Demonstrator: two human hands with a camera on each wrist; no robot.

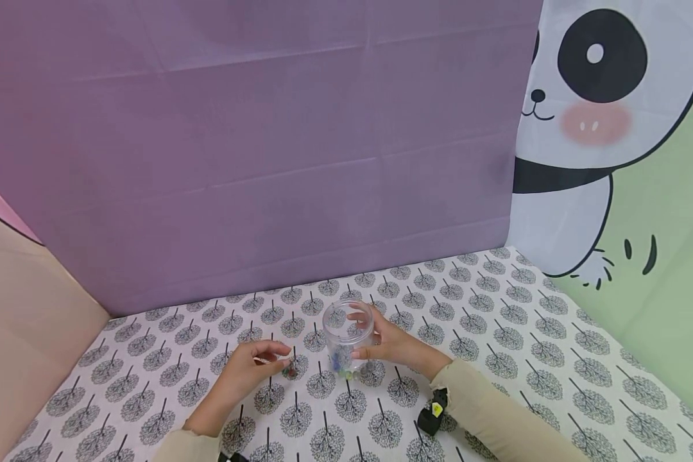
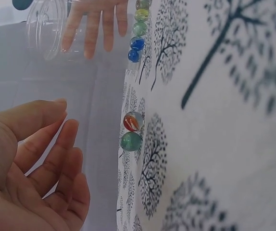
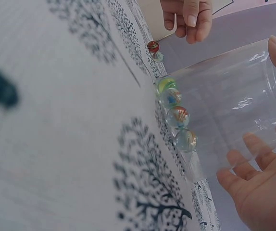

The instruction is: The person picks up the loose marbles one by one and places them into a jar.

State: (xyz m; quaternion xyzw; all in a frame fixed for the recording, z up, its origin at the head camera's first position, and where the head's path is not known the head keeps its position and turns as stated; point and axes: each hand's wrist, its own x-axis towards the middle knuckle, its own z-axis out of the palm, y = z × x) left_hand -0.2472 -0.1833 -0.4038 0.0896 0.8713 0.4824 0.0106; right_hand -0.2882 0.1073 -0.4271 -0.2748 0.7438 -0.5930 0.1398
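A clear plastic jar (image 1: 336,343) stands upright on the patterned cloth. My right hand (image 1: 394,345) grips its side, the thumb in front and the fingers spread around the far wall. Several glass marbles (image 3: 179,117) lie at the bottom of the jar, coloured blue, green, yellow and orange-red. To the left of it, my left hand (image 1: 248,372) hovers just above the cloth with fingers loosely bent and nothing seen between them. Close to those fingertips, an orange-red swirled marble (image 2: 133,121) and a green marble (image 2: 131,141) rest side by side on the cloth, apart from the hand.
A white cloth (image 1: 491,366) printed with dark trees covers the table. Behind it hangs a purple curtain (image 1: 254,160). A panda picture (image 1: 589,147) is on the green wall at the right, and a beige panel (image 1: 29,308) stands at the left.
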